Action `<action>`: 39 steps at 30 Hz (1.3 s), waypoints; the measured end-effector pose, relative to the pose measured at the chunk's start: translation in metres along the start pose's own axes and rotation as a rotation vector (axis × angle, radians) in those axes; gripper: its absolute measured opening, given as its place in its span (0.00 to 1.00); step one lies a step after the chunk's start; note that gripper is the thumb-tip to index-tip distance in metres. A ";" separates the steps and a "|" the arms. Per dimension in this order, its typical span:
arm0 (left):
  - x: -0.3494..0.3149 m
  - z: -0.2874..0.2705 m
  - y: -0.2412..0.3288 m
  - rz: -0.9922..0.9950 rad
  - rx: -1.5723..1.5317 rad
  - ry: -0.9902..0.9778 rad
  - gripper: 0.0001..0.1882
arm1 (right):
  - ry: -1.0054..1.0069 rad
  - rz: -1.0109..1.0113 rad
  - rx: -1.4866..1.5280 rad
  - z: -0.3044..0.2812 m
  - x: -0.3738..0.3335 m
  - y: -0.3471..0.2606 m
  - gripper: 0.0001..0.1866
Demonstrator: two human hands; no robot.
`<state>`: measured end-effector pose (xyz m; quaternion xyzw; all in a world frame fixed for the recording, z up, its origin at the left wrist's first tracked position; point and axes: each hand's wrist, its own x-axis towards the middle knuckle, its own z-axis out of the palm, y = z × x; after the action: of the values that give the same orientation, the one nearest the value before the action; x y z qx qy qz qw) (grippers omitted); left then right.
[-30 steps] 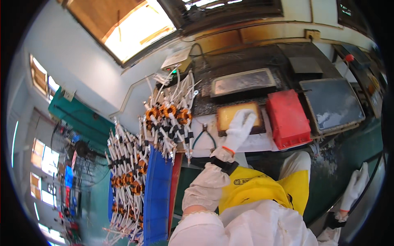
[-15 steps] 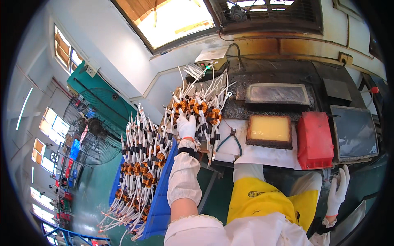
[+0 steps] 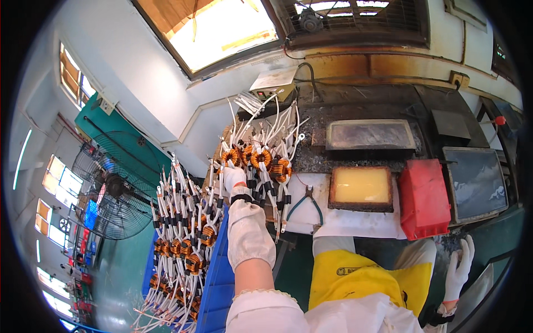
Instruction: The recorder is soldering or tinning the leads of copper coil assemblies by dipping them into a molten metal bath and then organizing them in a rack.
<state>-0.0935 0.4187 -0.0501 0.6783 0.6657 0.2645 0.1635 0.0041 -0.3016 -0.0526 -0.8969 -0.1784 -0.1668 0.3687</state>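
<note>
My left hand [image 3: 231, 178], in a white glove, reaches in at the near left side of a cluster of copper-wound ring coils [image 3: 261, 158] with white leads. It touches or nearly touches the leftmost coil [image 3: 230, 157]. Its fingers are largely hidden among the leads, so I cannot see whether they grip anything. My right hand [image 3: 458, 268], also gloved, hangs low at the right with its fingers stretched out and nothing in it. Left of my left forearm, a blue bin [image 3: 216, 294] is packed with more of these coils [image 3: 191, 263], their leads mostly standing upright.
Green-handled pliers [image 3: 307, 205] lie on white sheeting. Beyond them sit a tray of yellowish material [image 3: 362, 186], a metal-topped rectangular pot [image 3: 370, 135], a red box-like holder [image 3: 425, 200] and a dark tray [image 3: 476, 183]. A small powered box [image 3: 272, 83] stands behind the coils; a large fan [image 3: 114, 186] is left.
My left hand has shifted slightly left and lower, deeper among the leads by the leftmost coil. The whole view has shifted a little. My right hand stays low at the right, its fingers still spread.
</note>
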 end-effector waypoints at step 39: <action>-0.284 -0.091 0.119 1.036 -0.764 -0.931 0.15 | -0.358 -0.576 -0.287 0.014 0.131 -0.107 0.22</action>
<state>-0.0411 0.1190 0.0520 0.8396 -0.0083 0.2062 0.5025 0.0747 -0.1949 0.0592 -0.8674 -0.4601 -0.1277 0.1399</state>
